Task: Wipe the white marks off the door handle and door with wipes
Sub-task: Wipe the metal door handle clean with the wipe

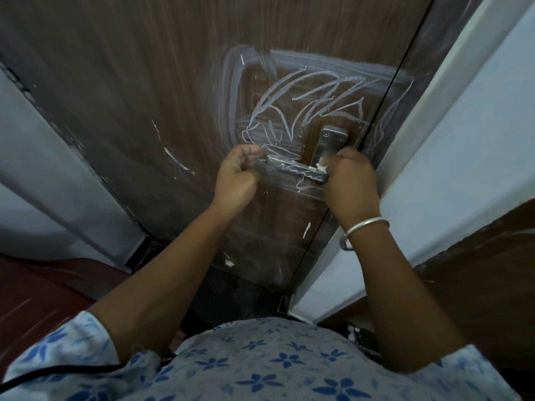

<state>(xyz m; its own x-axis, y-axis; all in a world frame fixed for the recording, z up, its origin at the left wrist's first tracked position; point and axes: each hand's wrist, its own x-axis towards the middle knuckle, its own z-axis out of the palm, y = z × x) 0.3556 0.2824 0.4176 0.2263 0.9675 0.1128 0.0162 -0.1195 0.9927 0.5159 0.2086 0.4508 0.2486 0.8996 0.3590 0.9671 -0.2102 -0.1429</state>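
Observation:
A brown wooden door carries white scribbled marks above and around a metal lever handle. My left hand is closed on the handle's free left end. My right hand is closed around a small white wipe, pressed against the handle near its mounting plate. Most of the wipe is hidden inside my fist. White smears show on the handle bar.
A white door frame and wall stand close on the right. Another pale wall lies at the left. Below the door are a dark threshold and reddish floor. A bangle sits on my right wrist.

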